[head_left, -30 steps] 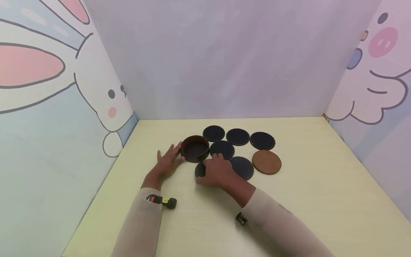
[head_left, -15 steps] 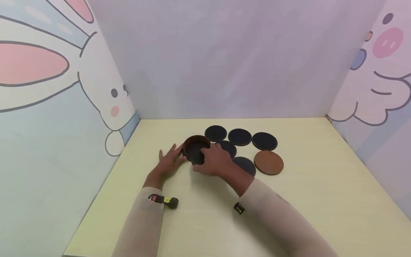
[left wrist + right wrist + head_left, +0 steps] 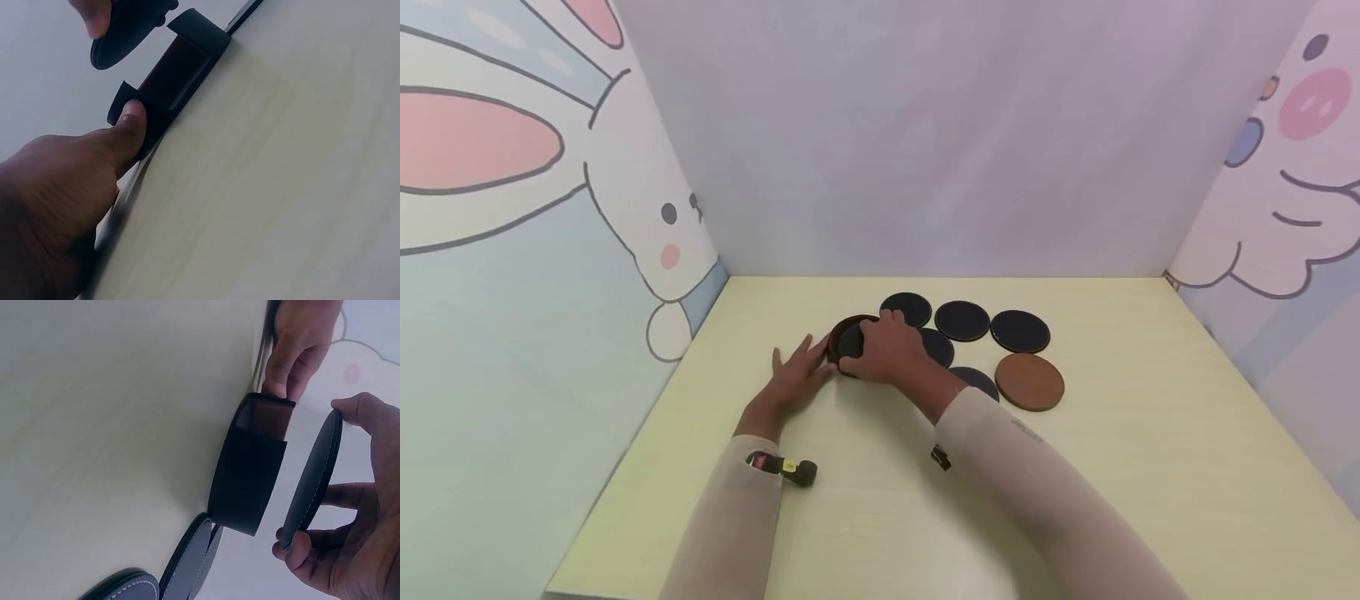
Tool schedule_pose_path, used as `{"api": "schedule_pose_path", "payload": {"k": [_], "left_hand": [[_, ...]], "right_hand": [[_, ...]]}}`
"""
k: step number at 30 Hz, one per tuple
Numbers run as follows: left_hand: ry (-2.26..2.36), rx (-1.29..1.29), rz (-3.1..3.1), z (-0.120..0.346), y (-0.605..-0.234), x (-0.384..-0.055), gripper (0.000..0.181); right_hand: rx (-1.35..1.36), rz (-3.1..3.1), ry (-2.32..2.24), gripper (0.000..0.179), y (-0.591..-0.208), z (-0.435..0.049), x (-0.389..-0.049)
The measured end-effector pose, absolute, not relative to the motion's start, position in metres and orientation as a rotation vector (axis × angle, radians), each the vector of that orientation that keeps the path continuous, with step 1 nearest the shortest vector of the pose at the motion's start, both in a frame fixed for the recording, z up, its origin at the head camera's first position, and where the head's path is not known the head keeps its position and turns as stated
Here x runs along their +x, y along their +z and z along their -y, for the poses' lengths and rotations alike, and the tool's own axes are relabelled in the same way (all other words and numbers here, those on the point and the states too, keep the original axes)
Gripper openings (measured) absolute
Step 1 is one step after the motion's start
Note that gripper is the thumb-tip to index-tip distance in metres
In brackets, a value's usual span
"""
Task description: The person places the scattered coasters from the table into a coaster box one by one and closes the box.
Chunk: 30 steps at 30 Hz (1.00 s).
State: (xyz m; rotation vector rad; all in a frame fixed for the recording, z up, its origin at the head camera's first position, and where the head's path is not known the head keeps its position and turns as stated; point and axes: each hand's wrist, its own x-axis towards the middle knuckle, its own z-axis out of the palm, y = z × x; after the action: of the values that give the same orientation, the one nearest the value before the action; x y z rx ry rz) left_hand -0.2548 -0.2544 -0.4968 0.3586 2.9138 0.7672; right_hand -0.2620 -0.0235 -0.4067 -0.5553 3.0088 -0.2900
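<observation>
My right hand (image 3: pixel 891 350) pinches a round black coaster (image 3: pixel 317 472) by its edges, thumb on one side and fingers on the other. The coaster has pale edge stitching and is tilted just above the round coaster holder (image 3: pixel 247 478), apart from it in the right wrist view. That holder has a dark brown inside and a cut-out in its wall; in the head view, the right hand partly covers it. My left hand (image 3: pixel 793 379) steadies the holder from the left, fingers spread and straight, its thumb (image 3: pixel 132 119) against the wall beside the cut-out.
Several black coasters lie flat behind and right of the holder, among them a far right one (image 3: pixel 1019 332) and a middle one (image 3: pixel 962 320). A brown disc (image 3: pixel 1030 382) lies at their right. Walls stand behind and beside the pale table (image 3: pixel 865 517).
My right hand has lifted the coaster off the table in front of the holder and carried it forward and left over the holder. The left hand stays at the holder's side.
</observation>
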Motion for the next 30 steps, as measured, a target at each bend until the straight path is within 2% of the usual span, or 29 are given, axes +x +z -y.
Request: {"api": "schedule_pose_path", "payload": {"k": [13, 22, 30], "left_hand": [[0.779, 0.357, -2.919, 0.256, -0.493, -0.254, 0.072], [0.777, 0.336, -2.908, 0.257, -0.495, -0.253, 0.073], [0.783, 0.341, -2.887, 0.256, -0.495, -0.254, 0.073]], "right_hand": [[-0.602, -3.052, -0.32, 0.079, -0.421, 0.03, -0.293], [-0.769, -2.995, -0.291, 0.08, -0.423, 0.029, -0.296], [-0.797, -2.971, -0.247, 0.081, -0.426, 0.029, -0.298]]}}
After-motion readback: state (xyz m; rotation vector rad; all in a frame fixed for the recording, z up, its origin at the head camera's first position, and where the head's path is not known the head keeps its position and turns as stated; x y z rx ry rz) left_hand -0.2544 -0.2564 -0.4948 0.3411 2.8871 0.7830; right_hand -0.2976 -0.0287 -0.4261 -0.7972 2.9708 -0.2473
